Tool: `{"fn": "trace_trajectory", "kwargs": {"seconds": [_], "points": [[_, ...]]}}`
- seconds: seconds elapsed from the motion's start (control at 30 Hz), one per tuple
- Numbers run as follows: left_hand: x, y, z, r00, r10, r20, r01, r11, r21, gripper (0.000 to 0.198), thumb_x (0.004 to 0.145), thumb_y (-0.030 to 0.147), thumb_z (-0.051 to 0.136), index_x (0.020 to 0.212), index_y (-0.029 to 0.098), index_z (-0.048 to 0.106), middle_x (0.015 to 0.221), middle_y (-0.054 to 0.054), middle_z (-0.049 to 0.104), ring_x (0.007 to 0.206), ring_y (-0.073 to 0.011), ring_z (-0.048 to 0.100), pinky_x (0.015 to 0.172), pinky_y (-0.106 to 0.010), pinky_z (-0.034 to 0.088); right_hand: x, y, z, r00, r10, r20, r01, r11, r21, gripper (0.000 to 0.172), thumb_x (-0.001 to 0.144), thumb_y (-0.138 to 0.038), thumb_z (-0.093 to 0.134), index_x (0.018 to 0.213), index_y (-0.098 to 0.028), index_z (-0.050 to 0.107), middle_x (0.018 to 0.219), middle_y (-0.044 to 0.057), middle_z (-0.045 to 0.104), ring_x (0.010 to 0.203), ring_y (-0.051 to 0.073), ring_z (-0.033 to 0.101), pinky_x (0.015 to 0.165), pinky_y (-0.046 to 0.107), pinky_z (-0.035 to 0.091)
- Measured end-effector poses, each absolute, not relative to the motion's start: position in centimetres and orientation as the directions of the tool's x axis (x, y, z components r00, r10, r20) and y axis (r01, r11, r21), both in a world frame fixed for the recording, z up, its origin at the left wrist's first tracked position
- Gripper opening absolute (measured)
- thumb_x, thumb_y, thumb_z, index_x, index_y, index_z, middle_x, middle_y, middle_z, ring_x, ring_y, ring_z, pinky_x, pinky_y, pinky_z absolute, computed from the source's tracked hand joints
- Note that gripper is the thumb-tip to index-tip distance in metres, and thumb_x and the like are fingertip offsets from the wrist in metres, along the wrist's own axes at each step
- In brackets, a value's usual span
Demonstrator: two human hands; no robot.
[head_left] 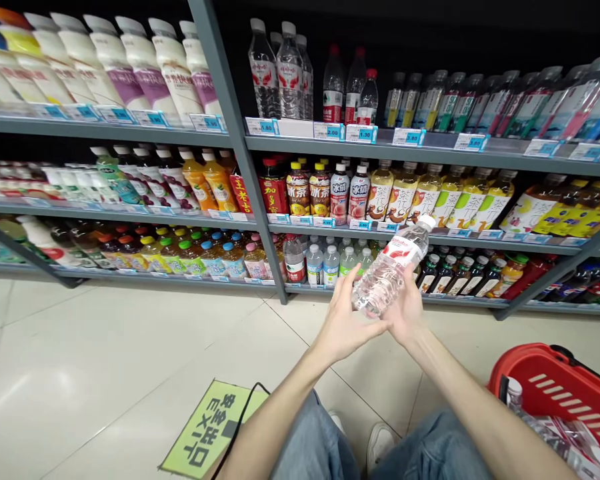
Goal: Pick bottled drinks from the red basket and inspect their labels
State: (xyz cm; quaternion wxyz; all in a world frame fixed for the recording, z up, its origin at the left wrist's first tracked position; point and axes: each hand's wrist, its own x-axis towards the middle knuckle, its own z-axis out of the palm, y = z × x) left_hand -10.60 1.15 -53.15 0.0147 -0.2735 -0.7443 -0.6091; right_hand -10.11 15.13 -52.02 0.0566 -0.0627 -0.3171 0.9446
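A clear plastic water bottle (386, 275) with a red and white label and a white cap is tilted, cap up and to the right, in front of the shelves. My left hand (346, 325) grips it near the base, thumb along the underside and fingers at its left side. Against its right side and back, my right hand (406, 308) is closed around it, with some fingers hidden behind the bottle. Similar white-capped water bottles (289, 75) stand on the top shelf.
Grey shelving (405, 148) with drinks and price tags spans the view. At lower right a red shopping basket (525, 363) holds water bottles (555, 437). A green exit sign (207, 427) is on the tiled floor (105, 353); a black cable (241, 419) crosses it.
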Motion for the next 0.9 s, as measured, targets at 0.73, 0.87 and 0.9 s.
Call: {"fn": "trace_trajectory", "kwargs": {"seconds": [0.73,0.87,0.9], "points": [[-10.54,0.88,-52.85,-0.793,0.413,0.447,0.544,0.151,0.825,0.081,0.079,0.028,0.081,0.149,0.033,0.039,0.147,-0.008,0.048,0.133,-0.0266,0.049,0.109,-0.041,0.046,-10.35,16.04,-51.85,-1.0,0.002,0.017,-0.011,-0.814,-0.581,0.06,0.08,-0.065,0.07,0.122,-0.022,0.069,0.118,0.008,0.074,0.12,0.03,0.064,0.106,0.049,0.05],[-10.34,0.79,-52.7,-0.814,0.37,0.447,0.544,0.218,0.811,0.066,0.086,0.025,0.072,0.145,0.031,0.044,0.144,-0.008,0.052,0.134,-0.0261,0.049,0.114,-0.044,0.039,-10.38,16.06,-51.95,-0.999,0.006,0.052,-0.037,-0.791,-0.61,0.058,0.073,-0.059,0.079,0.118,-0.023,0.07,0.118,0.008,0.074,0.122,0.031,0.062,0.108,0.052,0.047],[-10.37,0.74,-52.7,-0.818,0.364,0.445,0.54,0.224,0.811,0.062,0.087,0.026,0.071,0.143,0.031,0.045,0.143,-0.008,0.052,0.133,-0.026,0.049,0.114,-0.044,0.039,-10.41,16.05,-52.06,-0.998,0.007,0.06,-0.042,-0.785,-0.618,0.058,0.071,-0.057,0.081,0.117,-0.023,0.071,0.118,0.008,0.074,0.123,0.031,0.061,0.108,0.052,0.047]]}}
